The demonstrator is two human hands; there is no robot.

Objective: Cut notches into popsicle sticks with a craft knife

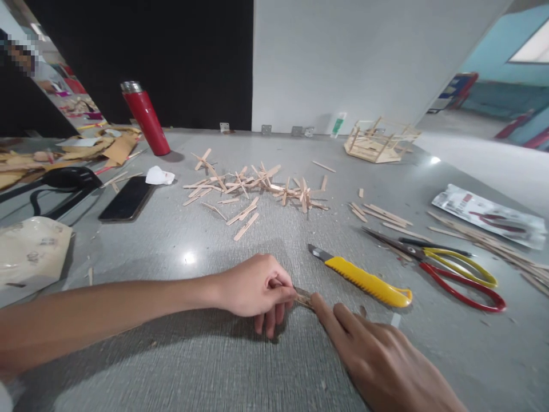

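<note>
"Head camera view: how many hands were there, and what did they hold?"

"Two bare hands, low at the centre, above one grey table (180,372). The left hand (257,289) was closed, its thumb and forefinger pinching one narrow wooden piece (304,298). The right hand (381,343) touched that piece with its forefinger; its thumb was hidden, so I couldn't tell whether it gripped anything."

"Where exactly was the piece?"

"Between the two hands, its left end covered by the left fingers."

"And around them?"

"One yellow utility knife (364,280) lay just beyond the right hand. To its right was one pair of scissors (414,250), one handle red, the other yellow. Farther back lay a heap of wooden sticks (266,180), too tangled to count, and at the back right stood one open wooden frame (377,153)."

"What was on the left?"

"One phone (127,200), a corner overlapped by one crumpled white tissue (159,175). Behind them stood one red flask (148,120), near a black panel (189,63)."
</note>
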